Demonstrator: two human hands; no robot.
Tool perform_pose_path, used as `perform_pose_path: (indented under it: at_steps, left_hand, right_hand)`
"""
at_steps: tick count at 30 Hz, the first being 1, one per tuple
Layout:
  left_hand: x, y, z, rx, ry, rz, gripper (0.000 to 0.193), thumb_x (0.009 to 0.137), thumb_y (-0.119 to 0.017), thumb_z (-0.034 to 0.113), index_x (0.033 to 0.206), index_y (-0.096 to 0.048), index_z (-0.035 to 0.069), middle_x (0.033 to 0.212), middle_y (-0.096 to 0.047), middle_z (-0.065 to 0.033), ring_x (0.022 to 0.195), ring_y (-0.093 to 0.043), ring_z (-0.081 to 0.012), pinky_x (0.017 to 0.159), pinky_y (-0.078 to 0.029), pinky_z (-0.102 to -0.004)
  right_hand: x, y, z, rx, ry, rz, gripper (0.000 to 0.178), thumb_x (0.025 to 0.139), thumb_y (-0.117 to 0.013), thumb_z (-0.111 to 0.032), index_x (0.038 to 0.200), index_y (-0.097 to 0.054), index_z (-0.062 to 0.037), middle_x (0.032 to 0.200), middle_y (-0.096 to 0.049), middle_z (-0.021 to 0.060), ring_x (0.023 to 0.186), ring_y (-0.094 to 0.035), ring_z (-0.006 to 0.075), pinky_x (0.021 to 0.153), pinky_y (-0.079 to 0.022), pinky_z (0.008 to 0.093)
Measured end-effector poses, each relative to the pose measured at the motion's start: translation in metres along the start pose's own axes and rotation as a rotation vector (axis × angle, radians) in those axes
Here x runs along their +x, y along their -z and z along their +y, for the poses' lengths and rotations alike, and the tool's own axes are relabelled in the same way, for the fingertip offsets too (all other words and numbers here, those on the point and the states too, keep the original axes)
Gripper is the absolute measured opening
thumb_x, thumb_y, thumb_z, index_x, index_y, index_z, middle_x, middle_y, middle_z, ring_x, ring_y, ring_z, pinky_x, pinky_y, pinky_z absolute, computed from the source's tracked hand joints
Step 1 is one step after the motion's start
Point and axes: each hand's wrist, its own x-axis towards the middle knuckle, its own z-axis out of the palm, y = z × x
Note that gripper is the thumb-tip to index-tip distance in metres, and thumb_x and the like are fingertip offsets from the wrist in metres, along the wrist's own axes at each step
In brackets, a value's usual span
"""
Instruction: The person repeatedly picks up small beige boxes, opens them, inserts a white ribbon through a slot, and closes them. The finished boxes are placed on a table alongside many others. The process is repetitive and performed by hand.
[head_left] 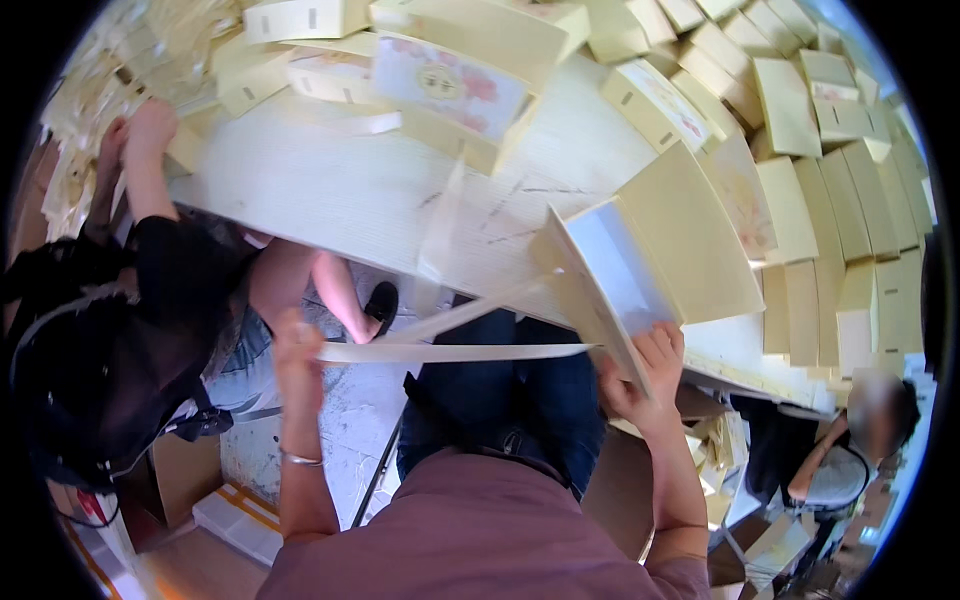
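Note:
A cream gift box (690,245) with its lid flap open stands tilted at the table's front edge, its pale inner side showing. My right hand (645,375) grips the box's near end, fingers over the edge of a side wall. Out to the left, my left hand (297,345) is closed on the end of a long pale ribbon-like strip (460,353). That strip runs taut across my lap to the box beside my right hand. A second length of strip (470,312) slants from my left hand up to the box's left wall. My left hand is slightly blurred.
Another pale strip (440,235) hangs over the edge of the white table (300,180). Behind it lies an open box with a pink floral panel (450,85). Stacked cream boxes (840,200) fill the right. Co-workers sit at the left (130,310) and far right (830,470).

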Motion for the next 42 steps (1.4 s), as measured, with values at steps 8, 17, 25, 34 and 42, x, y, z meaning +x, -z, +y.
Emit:
perform_pose_path:
  at_steps: [8, 17, 25, 34, 42]
  left_hand:
    - [-0.043, 0.021, -0.043, 0.377, 0.223, -0.371, 0.016, 0.089, -0.046, 0.019, 0.100, -0.042, 0.007, 0.069, -0.049, -0.0009, 0.059, -0.047, -0.0069, 0.050, -0.037, -0.0203]
    - [-0.004, 0.069, -0.080, -0.134, 0.542, -0.091, 0.020, 0.084, -0.049, 0.014, 0.104, -0.048, 0.009, 0.068, -0.050, 0.0001, 0.054, -0.044, -0.0046, 0.043, -0.032, -0.0160]
    - [-0.023, 0.070, -0.100, 0.253, -0.094, 0.396, 0.029, 0.082, -0.049, 0.006, 0.111, -0.041, 0.003, 0.112, -0.045, -0.0139, 0.101, -0.044, -0.0215, 0.088, -0.034, -0.0326]
    - [-0.040, -0.153, 0.005, 0.704, -0.988, -0.425, 0.020, 0.078, -0.049, 0.000, 0.096, -0.043, 0.003, 0.097, -0.047, -0.0130, 0.088, -0.047, -0.0256, 0.080, -0.037, -0.0350]
    - [0.006, -0.333, 0.033, 0.830, -1.296, -0.646, 0.036, 0.070, -0.059, 0.007, 0.104, -0.049, 0.002, 0.113, -0.045, -0.0204, 0.105, -0.042, -0.0373, 0.090, -0.032, -0.0453]
  right_hand:
    - [-0.014, 0.009, -0.034, 0.076, 0.302, 0.123, 0.017, 0.062, -0.058, -0.014, 0.076, -0.061, -0.0043, 0.062, -0.048, 0.0029, 0.060, -0.048, 0.0169, 0.085, -0.036, 0.0413]
    - [0.185, -0.121, -0.092, 0.567, 0.638, 0.098, 0.016, 0.067, -0.057, -0.014, 0.079, -0.055, -0.0035, 0.072, -0.048, 0.0090, 0.079, -0.047, 0.0271, 0.096, -0.029, 0.0464]
    - [0.155, -0.075, -0.043, 0.478, 0.412, 0.305, 0.036, 0.071, -0.062, -0.013, 0.104, -0.052, -0.0016, 0.109, -0.048, 0.0201, 0.105, -0.045, 0.0341, 0.094, -0.032, 0.0456]
    - [-0.023, 0.057, 0.066, 0.093, -0.117, 0.589, 0.036, 0.067, -0.059, 0.003, 0.102, -0.053, -0.0017, 0.109, -0.049, 0.0198, 0.102, -0.048, 0.0366, 0.086, -0.039, 0.0446]
    - [-0.106, 0.146, 0.103, -0.515, -0.160, 0.923, 0.031, 0.076, -0.051, -0.005, 0.105, -0.041, -0.0006, 0.111, -0.042, 0.0218, 0.106, -0.043, 0.0373, 0.091, -0.037, 0.0509]
